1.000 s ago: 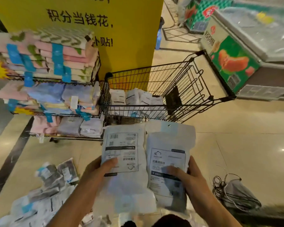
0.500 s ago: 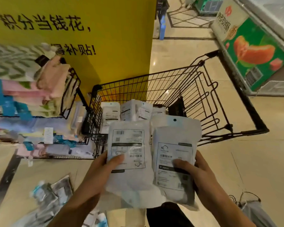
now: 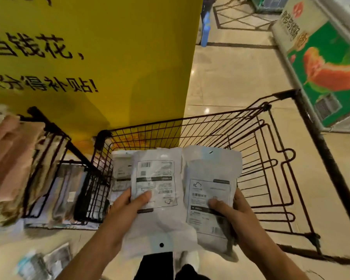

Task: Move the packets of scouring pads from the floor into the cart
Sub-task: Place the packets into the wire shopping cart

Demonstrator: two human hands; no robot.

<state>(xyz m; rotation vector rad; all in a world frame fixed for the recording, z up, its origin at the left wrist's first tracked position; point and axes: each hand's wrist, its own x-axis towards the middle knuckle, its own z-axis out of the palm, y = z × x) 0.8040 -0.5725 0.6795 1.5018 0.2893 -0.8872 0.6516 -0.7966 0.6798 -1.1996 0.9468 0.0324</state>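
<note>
I hold two white packets of scouring pads side by side above the near end of the black wire cart [image 3: 275, 164]. My left hand [image 3: 127, 207] grips the left packet [image 3: 156, 178], thumb across its printed label. My right hand [image 3: 236, 215] grips the right packet [image 3: 210, 190] the same way. One more packet [image 3: 120, 172] shows inside the cart at its left side, mostly hidden behind the held ones. Several packets [image 3: 40, 263] lie on the floor at the lower left.
A yellow sign pillar [image 3: 113, 57] stands just beyond the cart. A black wire rack [image 3: 55, 138] with folded towels is to the left. A chest freezer [image 3: 321, 63] with a green and orange front stands at the far right. Tiled floor [image 3: 230, 77] lies between.
I have moved closer and the view has tipped down over the cart. Both packets have travelled forward and now hang over the cart's basket. My grip on each is unchanged.
</note>
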